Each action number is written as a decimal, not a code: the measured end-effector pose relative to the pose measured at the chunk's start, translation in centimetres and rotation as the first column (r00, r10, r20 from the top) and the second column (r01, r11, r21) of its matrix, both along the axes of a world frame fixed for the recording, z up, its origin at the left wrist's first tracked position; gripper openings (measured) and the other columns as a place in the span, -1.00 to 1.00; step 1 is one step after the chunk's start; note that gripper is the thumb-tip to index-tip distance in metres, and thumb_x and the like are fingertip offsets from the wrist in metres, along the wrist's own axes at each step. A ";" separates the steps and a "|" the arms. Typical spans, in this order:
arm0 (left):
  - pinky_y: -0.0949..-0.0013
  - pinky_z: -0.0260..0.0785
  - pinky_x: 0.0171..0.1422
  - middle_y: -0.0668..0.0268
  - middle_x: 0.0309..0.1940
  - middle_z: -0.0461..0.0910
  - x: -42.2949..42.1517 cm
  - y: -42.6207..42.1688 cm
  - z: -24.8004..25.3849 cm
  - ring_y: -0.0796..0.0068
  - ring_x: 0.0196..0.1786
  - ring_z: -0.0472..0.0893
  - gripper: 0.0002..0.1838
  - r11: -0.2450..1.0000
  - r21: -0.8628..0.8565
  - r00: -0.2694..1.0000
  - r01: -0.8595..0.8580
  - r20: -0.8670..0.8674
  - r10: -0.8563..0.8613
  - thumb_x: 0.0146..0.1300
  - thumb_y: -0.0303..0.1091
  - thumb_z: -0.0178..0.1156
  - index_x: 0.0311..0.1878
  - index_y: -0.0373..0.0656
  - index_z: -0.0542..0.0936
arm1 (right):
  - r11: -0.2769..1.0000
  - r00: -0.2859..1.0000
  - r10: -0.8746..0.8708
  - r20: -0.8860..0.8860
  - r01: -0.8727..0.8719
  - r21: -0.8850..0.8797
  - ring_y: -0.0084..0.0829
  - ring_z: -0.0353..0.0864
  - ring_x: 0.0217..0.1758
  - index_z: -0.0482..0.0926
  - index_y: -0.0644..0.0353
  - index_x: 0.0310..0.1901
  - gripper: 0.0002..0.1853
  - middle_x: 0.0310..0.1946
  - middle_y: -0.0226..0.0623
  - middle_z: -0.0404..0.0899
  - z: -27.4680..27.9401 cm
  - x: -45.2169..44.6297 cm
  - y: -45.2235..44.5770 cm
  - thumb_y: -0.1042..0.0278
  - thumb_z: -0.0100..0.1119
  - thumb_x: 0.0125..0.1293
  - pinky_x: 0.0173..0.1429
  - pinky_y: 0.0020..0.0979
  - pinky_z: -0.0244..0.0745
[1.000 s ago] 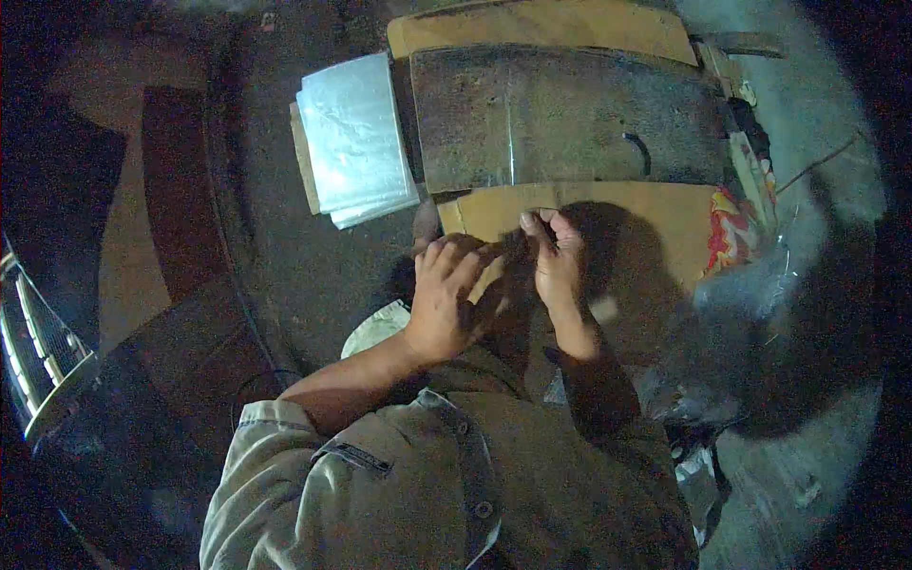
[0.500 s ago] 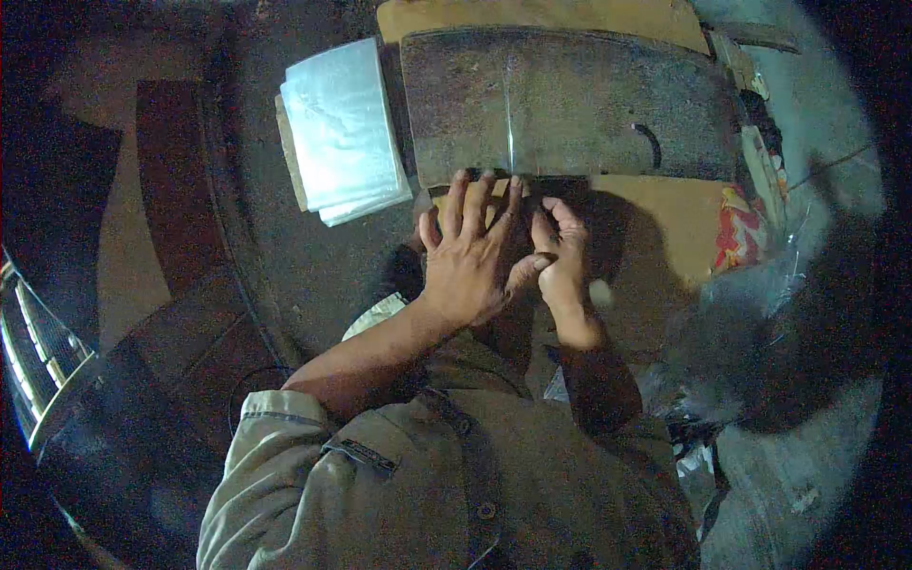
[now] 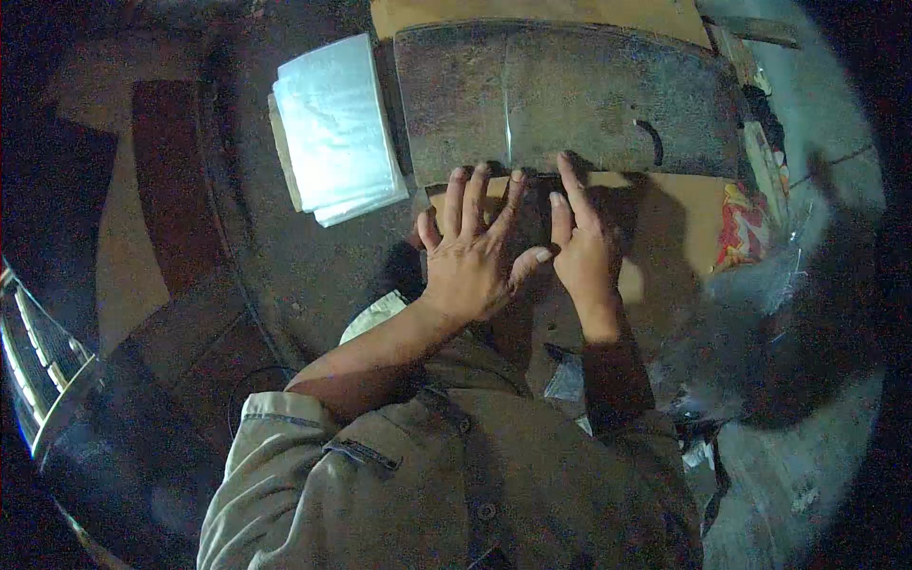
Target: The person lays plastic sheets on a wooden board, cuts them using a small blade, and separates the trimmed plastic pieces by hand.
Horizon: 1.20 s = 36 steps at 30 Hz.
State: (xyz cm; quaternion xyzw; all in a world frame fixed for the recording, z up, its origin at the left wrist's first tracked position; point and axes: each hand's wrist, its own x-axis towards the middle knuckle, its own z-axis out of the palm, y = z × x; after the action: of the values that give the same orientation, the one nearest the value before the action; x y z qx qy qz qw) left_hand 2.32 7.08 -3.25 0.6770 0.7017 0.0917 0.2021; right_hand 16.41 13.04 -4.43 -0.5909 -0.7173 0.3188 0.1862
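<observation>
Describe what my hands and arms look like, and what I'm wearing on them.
Your left hand and right hand are bare, without gloves. Your pale, greyish shirt has a short left sleeve with a stitched hem; the right sleeve's edge is lost in shadow.

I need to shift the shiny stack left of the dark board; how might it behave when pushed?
The shiny stack may be slippery, judging by its bright glare. Its layers could slide apart, since the lower edges sit unevenly. Lying flat, it seems unlikely to tip or roll.
</observation>
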 end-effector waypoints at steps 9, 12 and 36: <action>-0.23 -0.18 0.32 0.03 0.39 0.00 0.4 0.1 -0.1 -0.10 0.43 -0.05 -0.15 1.000 -0.006 1.000 -0.019 0.013 0.020 0.13 0.41 -0.08 0.42 0.18 0.13 | 0.993 0.998 0.049 0.043 -0.054 0.104 -0.10 0.47 0.17 0.35 0.00 0.26 -0.57 0.12 -0.11 0.46 -0.7 0.3 0.1 0.39 -0.04 0.35 0.13 -0.25 0.41; -0.24 -0.18 0.32 0.03 0.39 -0.01 0.6 0.1 -0.4 -0.12 0.42 -0.06 -0.15 0.999 0.013 0.999 -0.034 0.026 0.034 0.13 0.41 -0.07 0.42 0.19 0.13 | 0.992 0.998 0.051 0.028 -0.054 0.116 -0.12 0.46 0.19 0.34 0.02 0.26 -0.57 0.14 -0.11 0.45 -0.7 0.4 0.2 0.39 -0.04 0.35 0.15 -0.27 0.40; -0.24 -0.15 0.27 0.03 0.41 -0.04 0.5 0.0 -0.5 -0.12 0.42 -0.04 -0.19 1.000 0.010 1.000 -0.029 0.002 0.029 0.17 0.37 -0.08 0.43 0.25 0.10 | 0.881 0.934 -0.342 0.106 0.279 0.382 -0.10 0.55 -0.10 0.48 0.22 -0.06 -0.75 -0.17 -0.06 0.57 -1.7 6.0 8.8 0.25 0.05 0.34 0.02 -0.25 0.41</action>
State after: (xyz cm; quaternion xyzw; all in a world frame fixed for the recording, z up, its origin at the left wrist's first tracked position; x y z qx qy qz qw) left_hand 2.85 7.04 -3.77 0.6677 0.7108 0.0988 0.1982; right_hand 22.41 21.80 -6.12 -0.6792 -0.6723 0.0959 0.2784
